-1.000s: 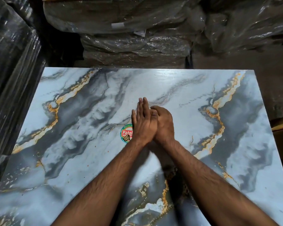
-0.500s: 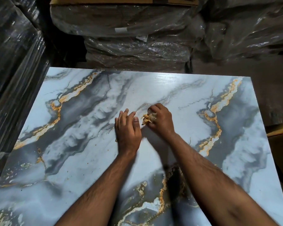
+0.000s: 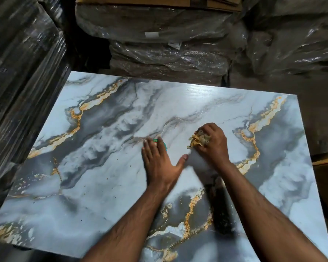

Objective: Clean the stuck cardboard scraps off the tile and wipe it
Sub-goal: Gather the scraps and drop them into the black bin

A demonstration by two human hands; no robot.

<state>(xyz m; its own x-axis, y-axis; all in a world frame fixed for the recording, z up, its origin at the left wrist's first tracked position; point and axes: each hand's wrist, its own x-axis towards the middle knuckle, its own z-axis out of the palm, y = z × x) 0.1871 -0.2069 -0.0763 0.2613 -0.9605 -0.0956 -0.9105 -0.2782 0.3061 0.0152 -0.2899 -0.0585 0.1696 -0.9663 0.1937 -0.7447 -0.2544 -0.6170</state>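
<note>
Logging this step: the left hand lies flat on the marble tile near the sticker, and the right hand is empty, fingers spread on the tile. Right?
Not quite. The head view shows the right hand is not empty: its curled fingers hold a wad of cardboard scraps against the tile. The left hand does lie flat by the sticker.

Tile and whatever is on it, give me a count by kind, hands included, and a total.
Tile: 1
Round sticker, partly under the left fingers: 1
Wad of cardboard scraps, gripped in the right hand: 1
Hands: 2, left hand flat on the tile, right hand
Total: 5
</note>
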